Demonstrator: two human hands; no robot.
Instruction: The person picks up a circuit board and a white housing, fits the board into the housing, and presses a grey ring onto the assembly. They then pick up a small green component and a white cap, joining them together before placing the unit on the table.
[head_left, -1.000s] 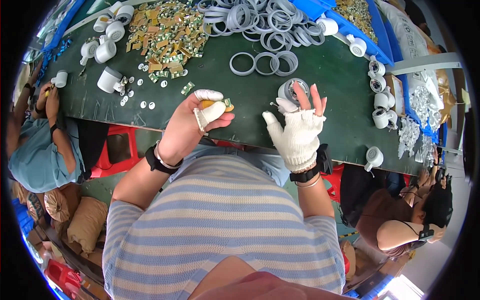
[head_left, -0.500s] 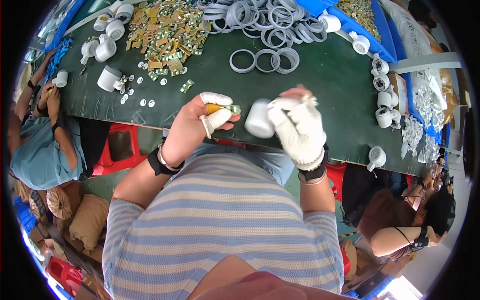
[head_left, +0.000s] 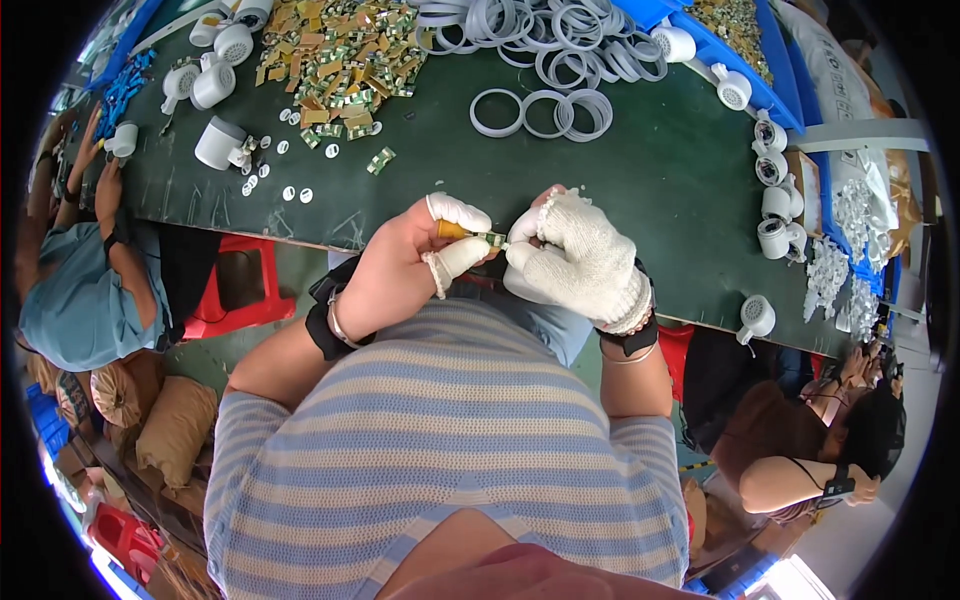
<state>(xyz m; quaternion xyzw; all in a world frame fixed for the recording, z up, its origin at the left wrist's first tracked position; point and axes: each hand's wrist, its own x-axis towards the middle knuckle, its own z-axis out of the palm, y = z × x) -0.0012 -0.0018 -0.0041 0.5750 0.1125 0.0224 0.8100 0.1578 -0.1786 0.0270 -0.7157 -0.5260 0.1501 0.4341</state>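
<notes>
My left hand [head_left: 400, 255], with white covers on thumb and forefinger, pinches a small green circuit board [head_left: 494, 240] with a yellow-orange piece [head_left: 453, 230] behind it. Close by on the right, my right hand [head_left: 582, 258] wears a white knit glove with bare fingertips. Its fingers are closed and meet the board's end. Below the glove shows the rounded edge of a white plastic housing [head_left: 524, 290], mostly hidden by that hand. Both hands are over the near edge of the dark green table [head_left: 420, 160].
Circuit boards [head_left: 345, 60] lie heaped at the back, beside a pile of grey rings [head_left: 540, 40]. Small white discs [head_left: 289, 193] and a white housing [head_left: 218, 143] lie left. More housings [head_left: 774, 237] line the right, near a blue bin [head_left: 740, 85]. Co-workers sit at both sides.
My right hand has moved left and down to meet the board. The white housing that stood beside it on the table is now mostly hidden under the hand. My left hand moved slightly right.
</notes>
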